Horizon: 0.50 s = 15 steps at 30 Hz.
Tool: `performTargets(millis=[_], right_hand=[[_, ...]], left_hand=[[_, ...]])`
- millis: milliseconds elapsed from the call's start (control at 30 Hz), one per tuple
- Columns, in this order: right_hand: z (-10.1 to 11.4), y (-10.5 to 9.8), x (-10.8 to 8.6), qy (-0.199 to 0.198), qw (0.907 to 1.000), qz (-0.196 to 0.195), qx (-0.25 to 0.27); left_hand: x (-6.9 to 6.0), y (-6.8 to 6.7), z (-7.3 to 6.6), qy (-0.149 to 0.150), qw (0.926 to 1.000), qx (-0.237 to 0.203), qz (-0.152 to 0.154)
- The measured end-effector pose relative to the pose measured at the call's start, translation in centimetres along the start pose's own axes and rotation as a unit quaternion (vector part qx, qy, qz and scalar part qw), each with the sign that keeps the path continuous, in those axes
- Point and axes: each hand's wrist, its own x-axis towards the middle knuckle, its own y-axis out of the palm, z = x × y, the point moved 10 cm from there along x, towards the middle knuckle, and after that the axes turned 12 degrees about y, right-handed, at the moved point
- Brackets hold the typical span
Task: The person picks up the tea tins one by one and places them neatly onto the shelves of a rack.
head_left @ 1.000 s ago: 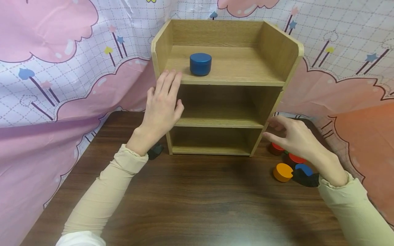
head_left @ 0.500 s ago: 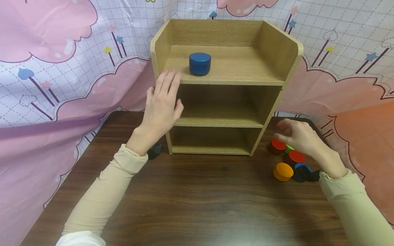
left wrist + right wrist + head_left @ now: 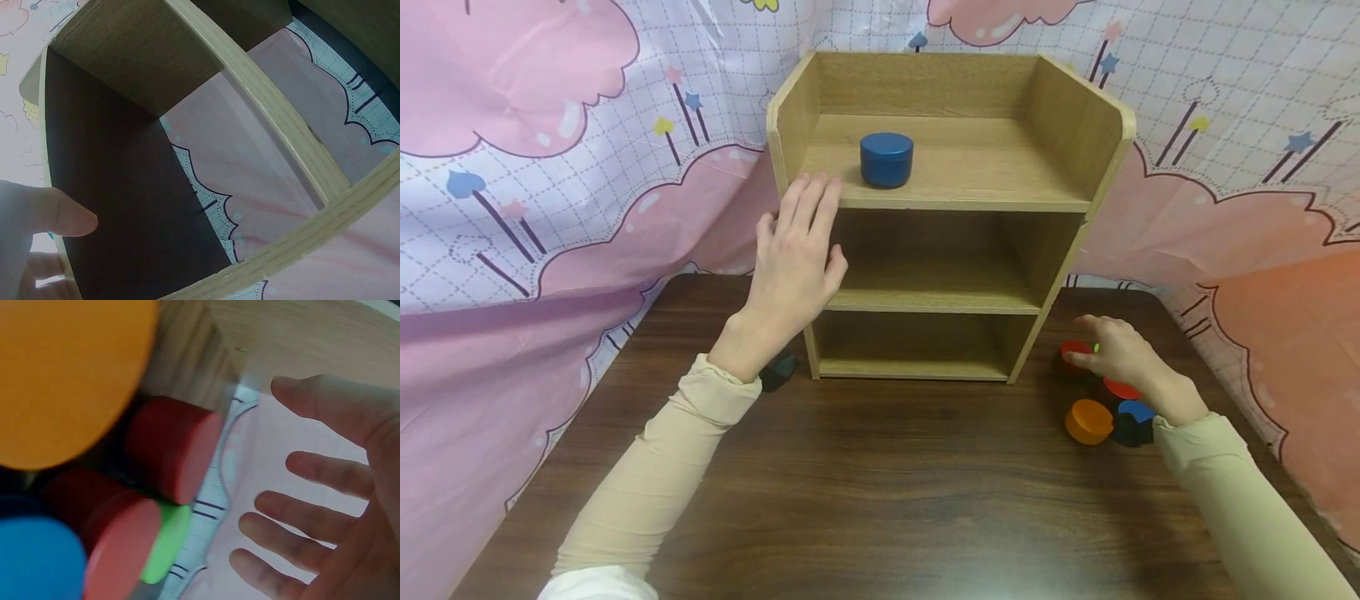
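Note:
My left hand [image 3: 793, 258] rests on the left front edge of a wooden shelf unit [image 3: 955, 203], its fingers extended over the top shelf board. On that board, just right of the fingertips, stands a blue round tin [image 3: 886, 160]. To the right of the unit my right hand [image 3: 1123, 354] hovers above a group of round tins, holding nothing. In the right wrist view its fingers are spread apart, beside a red tin [image 3: 172, 450]. A second red tin [image 3: 119, 544], a green tin [image 3: 169, 544], an orange tin [image 3: 1088, 422] and another blue tin [image 3: 1137, 410] stand close together, partly hidden by the hand.
Beneath everything is a dark brown wooden table [image 3: 880, 492]. A patterned pink and white cloth [image 3: 587, 167] hangs behind and at the sides. A dark object [image 3: 778, 371], partly covered by my left wrist, lies by the unit's lower left corner.
My right hand has moved away from the unit's right side, then down over the tins. My left hand stays in place on the shelf edge.

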Motion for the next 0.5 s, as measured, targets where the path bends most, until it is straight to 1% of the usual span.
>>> performTargets(millis=[200,367,500], right_hand=[[-1.1,1.6,0.3,0.01,0.9997,0.014,-0.015],[-1.3,2.4,0.3,0.01,0.9992,0.023,-0.033],[-1.6,2.8,0.5,0.019,0.9987,0.026,-0.039]], left_hand=[[-0.1,0.1,0.0,-0.004,1.0,0.0,0.005],[-0.1,0.0,0.0,-0.004,1.0,0.001,0.004],[0.0,0.0,0.0,-0.003,1.0,0.002,0.001]])
